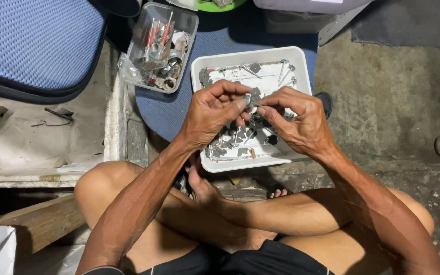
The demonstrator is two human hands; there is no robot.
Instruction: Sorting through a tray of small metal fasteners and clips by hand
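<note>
My left hand (pixel 212 116) and my right hand (pixel 296 119) meet over a white rectangular tray (pixel 301 61). Together their fingertips pinch a small metal washer-like part (pixel 249 100), the left thumb and forefinger on one side, the right fingers on the other. The tray holds several screws, nails and small dark metal plates (pixel 254 67), many hidden under my hands. I sit cross-legged behind the tray, bare knees to either side.
A clear plastic box (pixel 189 23) of bolts, nuts and red-handled bits stands at the back left on a blue cushion (pixel 166 109). A blue mesh seat (pixel 36 40) fills the upper left. Concrete floor (pixel 393 86) lies to the right, a wooden plank (pixel 42 221) at lower left.
</note>
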